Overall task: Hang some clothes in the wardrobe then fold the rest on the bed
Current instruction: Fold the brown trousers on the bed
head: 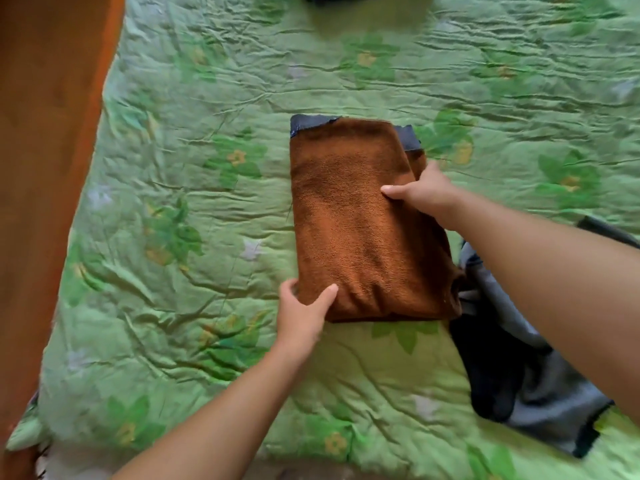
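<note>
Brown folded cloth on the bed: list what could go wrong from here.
1. The left hand and right hand grip the brown folded cloth only at its near-left corner and right edge; if it is lifted, the layers may sag open.
2. A blue-grey piece pokes out beneath its far edge and could slide out or get left behind.
3. Its near-right corner lies against the unfolded grey pile, which might be dragged along.
</note>
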Available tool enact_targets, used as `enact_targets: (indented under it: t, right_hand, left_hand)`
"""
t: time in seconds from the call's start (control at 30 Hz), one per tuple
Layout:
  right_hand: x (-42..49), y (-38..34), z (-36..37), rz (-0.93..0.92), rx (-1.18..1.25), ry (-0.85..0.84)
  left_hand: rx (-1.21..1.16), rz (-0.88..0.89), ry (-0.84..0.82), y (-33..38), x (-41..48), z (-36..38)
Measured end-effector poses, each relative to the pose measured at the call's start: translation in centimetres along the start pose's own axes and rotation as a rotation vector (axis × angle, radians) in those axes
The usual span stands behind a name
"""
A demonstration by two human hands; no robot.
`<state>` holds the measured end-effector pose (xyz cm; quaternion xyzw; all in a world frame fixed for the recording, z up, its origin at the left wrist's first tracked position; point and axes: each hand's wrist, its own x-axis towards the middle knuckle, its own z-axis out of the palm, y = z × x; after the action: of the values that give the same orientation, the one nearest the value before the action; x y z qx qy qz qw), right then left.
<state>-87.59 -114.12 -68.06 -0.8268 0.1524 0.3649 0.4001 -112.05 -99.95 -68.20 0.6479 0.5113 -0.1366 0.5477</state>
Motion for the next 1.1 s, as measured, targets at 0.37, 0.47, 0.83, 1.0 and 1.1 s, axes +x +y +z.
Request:
enact_targets:
  t: [0.37,0.47,0.83,1.0,1.1]
  right_hand:
    - [-4.9,2.7,5.2,0.247,0.411,-0.038]
    - [-11.1,3.2,10.7,0.279,0.584,-0.044]
    - [-18.8,2.6,18.4,-0.234,-0.89,-0.23]
    - [-16.6,0.2,17.9,-0.71,-1.009,0.167]
    - [-12.4,1.2,19.2,-0.754,-1.175,0.121]
  left_hand:
    - [-0.356,-0.001,-0.048,2.1,2.7,-9.3]
    - [-0.342,0.143,0.112,3.2,5.0,-15.1]
    - [0.663,0.477,0.182,-1.8,8.0,-19.1]
    - [0.878,0.524,0.18,-4.9,7.7,-17.1]
    - [0.878,0.529,0.194,-5.5,8.7,-17.0]
